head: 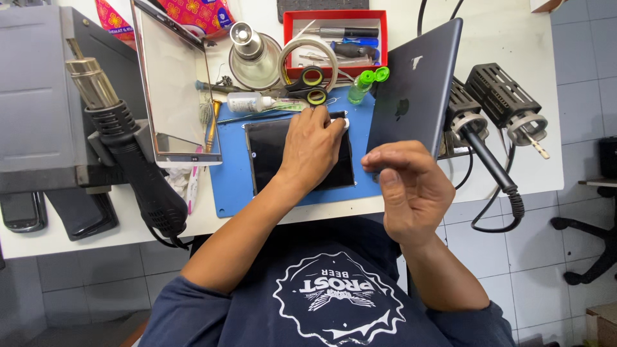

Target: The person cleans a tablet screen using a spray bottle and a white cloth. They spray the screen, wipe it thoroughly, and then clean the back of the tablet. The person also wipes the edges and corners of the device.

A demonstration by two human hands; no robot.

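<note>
- Left hand (pixel 310 149) lies flat on a dark screen (pixel 267 154), fingers close together, tips at the screen's far right corner.
- Under those tips sits a small white bit (pixel 345 123), maybe a cloth or wipe; too small to tell. Fingers press on it, thumb hidden.
- The dark screen lies flat on a blue mat (pixel 228 183), near the front edge of the white table (pixel 533 154), right in front of the person.
- Right hand (pixel 411 189) is lifted over the table edge, palm up, fingers curled loose. Thumb & pointer tips meet in a light pinch; can't see anything between them.
- A dark tablet back (pixel 414 90) stands tilted just behind the right hand, its low edge at the mat's right side.
- Black & yellow scissors (pixel 308 87) lie at the mat's top edge, just past the left hand's fingertips.
- A roll of tape (pixel 292 51) rests by the scissors, and a green-cap bottle (pixel 363 85) lies tilted next to it.
- A small white bottle (pixel 247 101) lies on its side, left of the scissors.
- A red tray (pixel 289 32) w/ screwdrivers sits at the back.
- A glass panel (pixel 170 83) lies left of the mat.
- A black heat gun (pixel 128 148) w/ a metal tip rests on the left side, handle hanging over the front edge.
- Two black tool stands (pixel 508 103) sit on the right, well apart from both hands.
</note>
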